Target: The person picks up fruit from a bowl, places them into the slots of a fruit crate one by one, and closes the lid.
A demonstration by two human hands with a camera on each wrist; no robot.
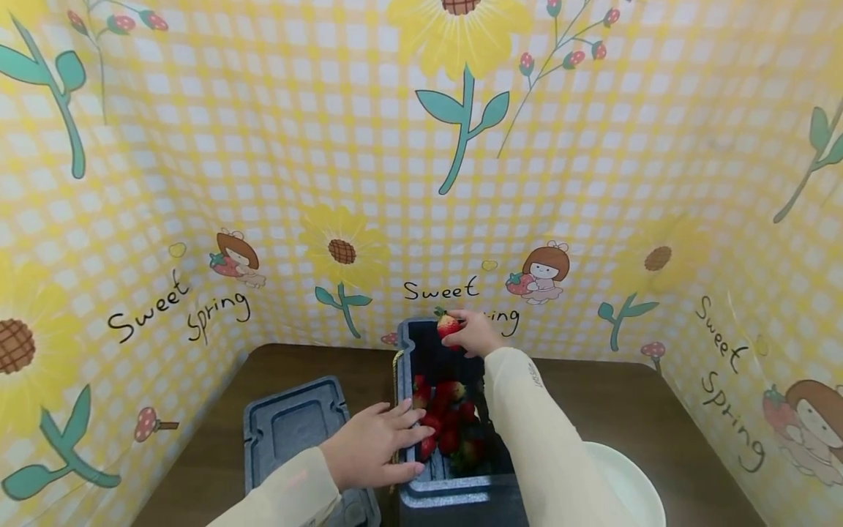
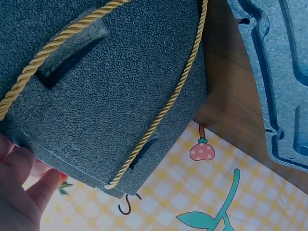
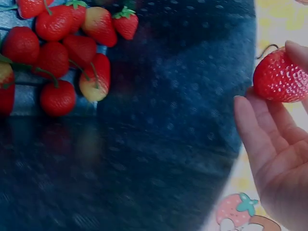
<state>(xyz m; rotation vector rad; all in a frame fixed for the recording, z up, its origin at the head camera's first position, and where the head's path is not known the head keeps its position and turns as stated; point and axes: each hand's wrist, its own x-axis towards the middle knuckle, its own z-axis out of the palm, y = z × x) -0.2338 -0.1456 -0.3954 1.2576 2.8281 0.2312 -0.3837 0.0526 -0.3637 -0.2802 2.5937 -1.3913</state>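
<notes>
Above the far end of a dark foam box (image 1: pixel 454 489), my right hand (image 1: pixel 477 335) pinches a strawberry (image 1: pixel 448 326) between thumb and fingers. Its red, seed-dotted side shows in the right wrist view, where the strawberry (image 3: pixel 279 79) is level with the box's edge. My left hand (image 1: pixel 372 443) rests across the box's left rim, its fingers spread and reaching slightly over the inside. A heap of strawberries (image 1: pixel 449 417) lies on the box floor. Red cherries with thin stems, such as one round cherry (image 3: pixel 57 98), are mixed among them.
The box's grey lid (image 1: pixel 296 421) lies on the brown table (image 1: pixel 593 395) to the left. A white plate (image 1: pixel 632 479) stands at the right, partly behind my right sleeve. Gold rope (image 2: pixel 168 103) runs along the box's side. A checkered cloth (image 1: pixel 342 146) surrounds the table.
</notes>
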